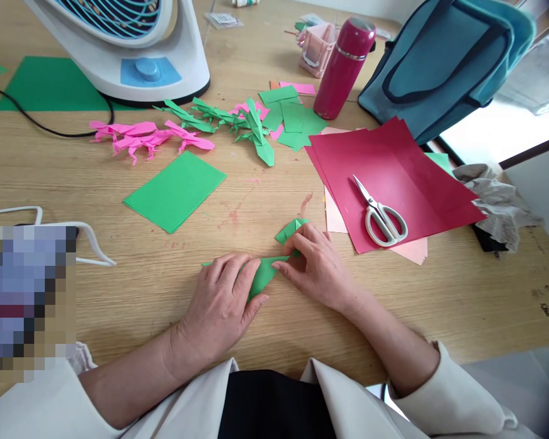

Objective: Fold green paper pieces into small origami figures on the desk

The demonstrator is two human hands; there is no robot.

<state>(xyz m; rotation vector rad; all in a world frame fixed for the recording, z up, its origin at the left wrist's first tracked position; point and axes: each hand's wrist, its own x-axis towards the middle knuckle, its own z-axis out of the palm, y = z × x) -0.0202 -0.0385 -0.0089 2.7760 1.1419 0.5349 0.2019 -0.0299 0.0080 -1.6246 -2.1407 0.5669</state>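
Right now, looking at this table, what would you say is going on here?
A person at a wooden table is folding a green paper piece. The left hand presses it flat while the right hand pinches its right end. Farther back, pink folded figures and green folded figures lie beside a fan. Scissors rest on red sheets, and a flat green sheet lies apart on the left.
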